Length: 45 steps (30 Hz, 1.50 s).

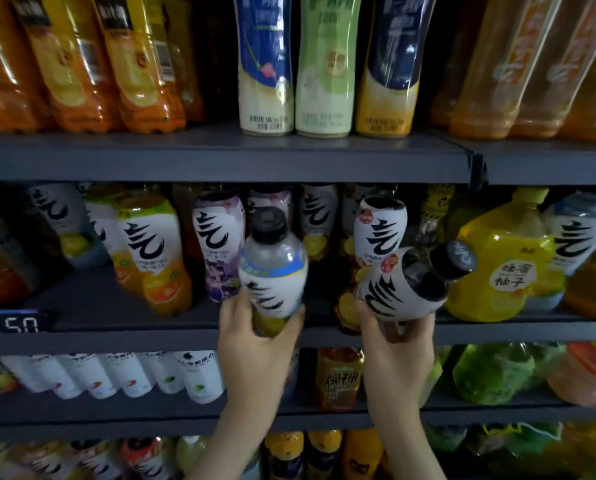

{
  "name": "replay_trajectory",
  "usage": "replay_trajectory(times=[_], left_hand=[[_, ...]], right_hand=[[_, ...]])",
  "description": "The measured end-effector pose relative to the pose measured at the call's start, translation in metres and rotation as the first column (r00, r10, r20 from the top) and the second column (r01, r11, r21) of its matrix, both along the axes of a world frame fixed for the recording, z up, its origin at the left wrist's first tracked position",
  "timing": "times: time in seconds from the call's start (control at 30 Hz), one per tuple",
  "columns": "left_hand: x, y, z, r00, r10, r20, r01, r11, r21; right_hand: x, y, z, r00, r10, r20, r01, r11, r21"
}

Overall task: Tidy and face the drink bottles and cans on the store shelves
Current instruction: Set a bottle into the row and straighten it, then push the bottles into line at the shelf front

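Both forearms rise from the bottom edge, wrists bent back, palms toward the shelves. The left hand (pixel 255 341) grips the base of a left bottle (pixel 272 271): thumb on its left side, fingers curled round the right, yellow-green liquid showing between them. This bottle is smooth clear plastic, waisted, with a glossy white sleeve bearing a black brush stroke, a blue band and a black cap. It stands upright over the front edge of the middle shelf (pixel 151 337).

The right hand (pixel 397 344) cups the base of a right bottle (pixel 400 289) of the same make, thumb left and fingers wrapped right. This one tilts to the right, its cap (pixel 457 258) just beside a squat yellow bottle (pixel 497 271). It too hangs at the shelf's front edge.

The shelf is dark grey matt metal, with a price tag (pixel 12 322) at its left front edge. Farther back stand rows of white-sleeved bottles, blurred. On the upper shelf (pixel 220 157) stand tall curved bottles (pixel 327 64).
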<state>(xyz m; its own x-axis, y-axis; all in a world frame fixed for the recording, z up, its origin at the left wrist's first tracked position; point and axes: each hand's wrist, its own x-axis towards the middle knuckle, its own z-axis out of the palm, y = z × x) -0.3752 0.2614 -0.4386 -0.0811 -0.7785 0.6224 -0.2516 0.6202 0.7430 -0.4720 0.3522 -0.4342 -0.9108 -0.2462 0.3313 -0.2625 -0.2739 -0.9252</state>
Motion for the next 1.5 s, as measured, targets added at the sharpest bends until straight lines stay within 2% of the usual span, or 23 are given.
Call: replay_trajectory(times=[0.17,0.37,0.57,0.73,0.8,0.87,1.07,1.2,1.27,1.43,1.5], left_hand=[[0.038,-0.012,0.011,0.998,-0.026,0.059,0.024,0.999,0.048],[0.062,-0.015,0.022,0.992,-0.113,0.053,0.108,0.989,0.097],[0.081,-0.014,0.032,0.993,-0.114,0.019,0.109,0.981,0.162],[0.102,-0.017,0.037,0.998,-0.07,0.001,0.068,0.97,0.233],[0.116,-0.02,0.038,0.999,-0.032,0.002,0.031,0.969,0.246],[0.133,-0.025,0.036,1.0,0.004,0.008,-0.006,0.971,0.238],[0.197,-0.075,0.026,0.994,0.105,-0.005,-0.099,0.956,0.276],[0.229,-0.126,0.025,0.993,0.095,-0.076,-0.071,0.961,0.268],[0.237,-0.153,0.026,0.995,0.074,-0.071,-0.056,0.972,0.229],[0.233,-0.207,0.019,0.988,0.017,0.151,-0.049,0.976,0.211],[0.228,-0.218,0.021,0.982,-0.014,0.188,-0.028,0.976,0.218]], right_hand=[[0.005,-0.033,0.004,0.998,0.035,-0.046,-0.028,0.987,0.158],[-0.011,-0.068,0.019,0.979,0.114,-0.171,-0.038,0.918,0.396],[-0.018,-0.078,0.026,0.972,0.195,-0.128,-0.108,0.863,0.493],[-0.004,-0.077,0.02,0.991,0.117,-0.067,-0.052,0.792,0.608],[0.025,-0.068,0.024,0.997,-0.006,-0.073,0.047,0.815,0.578],[0.069,-0.061,0.031,0.996,-0.049,-0.07,0.076,0.875,0.477],[0.177,-0.098,0.033,0.97,0.232,-0.073,-0.195,0.921,0.337],[0.214,-0.142,0.03,0.953,0.292,-0.084,-0.252,0.914,0.319],[0.224,-0.163,0.025,0.968,0.244,-0.061,-0.213,0.925,0.316],[0.232,-0.201,0.01,0.996,0.051,-0.074,-0.023,0.941,0.338],[0.234,-0.209,0.008,0.995,0.023,-0.098,0.013,0.935,0.354]])
